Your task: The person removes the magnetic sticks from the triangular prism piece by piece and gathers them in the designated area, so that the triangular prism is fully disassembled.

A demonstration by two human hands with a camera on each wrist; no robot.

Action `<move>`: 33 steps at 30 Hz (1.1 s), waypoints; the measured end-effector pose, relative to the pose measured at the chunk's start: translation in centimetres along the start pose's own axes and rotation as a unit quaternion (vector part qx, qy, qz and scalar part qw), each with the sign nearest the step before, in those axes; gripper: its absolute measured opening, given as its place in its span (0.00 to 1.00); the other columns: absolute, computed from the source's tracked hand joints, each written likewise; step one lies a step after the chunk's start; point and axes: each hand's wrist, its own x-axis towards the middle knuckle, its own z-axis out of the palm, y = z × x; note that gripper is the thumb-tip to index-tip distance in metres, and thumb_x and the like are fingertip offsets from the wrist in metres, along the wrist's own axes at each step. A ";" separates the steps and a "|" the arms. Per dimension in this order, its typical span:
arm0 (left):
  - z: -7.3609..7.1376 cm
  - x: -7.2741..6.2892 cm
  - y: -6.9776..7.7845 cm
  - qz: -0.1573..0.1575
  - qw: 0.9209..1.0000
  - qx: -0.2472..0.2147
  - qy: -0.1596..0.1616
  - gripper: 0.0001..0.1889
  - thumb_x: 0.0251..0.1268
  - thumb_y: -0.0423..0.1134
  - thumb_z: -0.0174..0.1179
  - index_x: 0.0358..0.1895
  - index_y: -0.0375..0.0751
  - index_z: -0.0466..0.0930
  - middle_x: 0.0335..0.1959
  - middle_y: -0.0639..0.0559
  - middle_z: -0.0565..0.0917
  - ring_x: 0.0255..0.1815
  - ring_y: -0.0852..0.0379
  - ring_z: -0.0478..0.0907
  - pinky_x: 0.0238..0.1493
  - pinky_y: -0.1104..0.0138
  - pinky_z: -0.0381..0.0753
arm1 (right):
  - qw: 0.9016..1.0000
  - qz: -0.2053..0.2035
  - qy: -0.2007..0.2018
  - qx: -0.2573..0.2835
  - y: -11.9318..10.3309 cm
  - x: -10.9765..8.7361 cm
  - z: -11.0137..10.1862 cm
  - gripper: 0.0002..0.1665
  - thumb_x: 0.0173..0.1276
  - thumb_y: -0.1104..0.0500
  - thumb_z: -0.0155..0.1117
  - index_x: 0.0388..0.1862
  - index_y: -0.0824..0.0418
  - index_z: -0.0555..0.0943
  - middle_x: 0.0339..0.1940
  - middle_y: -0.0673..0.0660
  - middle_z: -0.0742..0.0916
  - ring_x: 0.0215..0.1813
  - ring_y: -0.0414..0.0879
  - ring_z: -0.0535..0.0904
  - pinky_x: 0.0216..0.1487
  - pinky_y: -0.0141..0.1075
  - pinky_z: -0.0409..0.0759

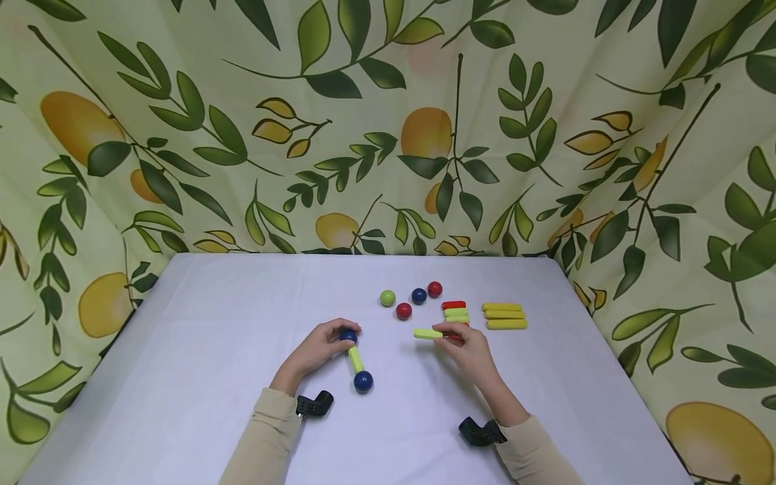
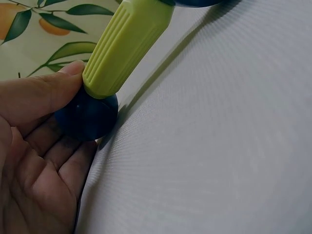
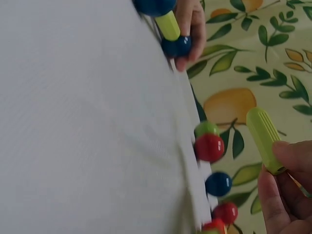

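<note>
Two dark blue balls are joined by a lime-green ribbed rod (image 1: 356, 360) on the white table. The left hand (image 1: 320, 347) holds the farther blue ball (image 2: 90, 117) between thumb and fingers. Toward the person lies the other blue ball (image 1: 364, 382), untouched by either hand. In the right hand (image 1: 469, 351), thumb and fingers pinch one end of a separate lime-green rod (image 3: 263, 136). That rod's free end points left, toward the joined piece, with a gap of tablecloth between them in the head view.
Beyond the hands sit a green ball (image 1: 387, 298), two red balls (image 1: 403, 310) and a blue ball (image 1: 419, 296). Short red and green rods (image 1: 456, 312) lie stacked in a row, partly behind the right hand. To their right are three yellow rods (image 1: 506, 324). Patterned curtains (image 1: 364, 135) surround the table.
</note>
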 end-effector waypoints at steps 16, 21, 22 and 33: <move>0.0 0.0 -0.3 -0.005 1.000 0.008 0.008 0.15 0.64 0.28 0.56 0.54 0.29 0.75 0.56 0.38 0.78 0.67 0.42 0.67 0.69 0.57 0.62 | 0.995 0.059 -0.009 -0.076 4.9 -3.7 -4.7 0.14 0.59 0.67 0.67 0.46 0.60 0.83 0.49 0.59 0.84 0.47 0.49 0.81 0.44 0.30 0.83; 0.0 0.3 -1.1 0.001 1.000 0.014 0.011 0.15 0.64 0.28 0.56 0.54 0.30 0.75 0.56 0.37 0.78 0.66 0.42 0.68 0.68 0.56 0.64 | 0.994 0.051 -0.008 -0.095 5.6 -3.8 -4.7 0.14 0.60 0.67 0.66 0.46 0.62 0.82 0.47 0.59 0.84 0.46 0.47 0.80 0.42 0.29 0.83; 0.0 0.4 -1.5 0.002 1.000 0.013 0.012 0.15 0.64 0.28 0.56 0.54 0.30 0.75 0.56 0.37 0.78 0.66 0.42 0.68 0.68 0.56 0.64 | 0.994 0.047 -0.005 -0.101 5.7 -3.8 -4.6 0.14 0.60 0.67 0.66 0.46 0.62 0.81 0.46 0.58 0.84 0.45 0.47 0.80 0.42 0.29 0.82; 0.0 1.1 -3.5 0.011 1.000 0.014 0.019 0.15 0.64 0.34 0.60 0.53 0.37 0.77 0.55 0.43 0.79 0.65 0.47 0.69 0.68 0.61 0.65 | 0.986 0.026 0.034 -0.160 6.1 -3.3 -4.3 0.13 0.59 0.64 0.68 0.42 0.63 0.78 0.37 0.56 0.81 0.39 0.45 0.76 0.36 0.26 0.78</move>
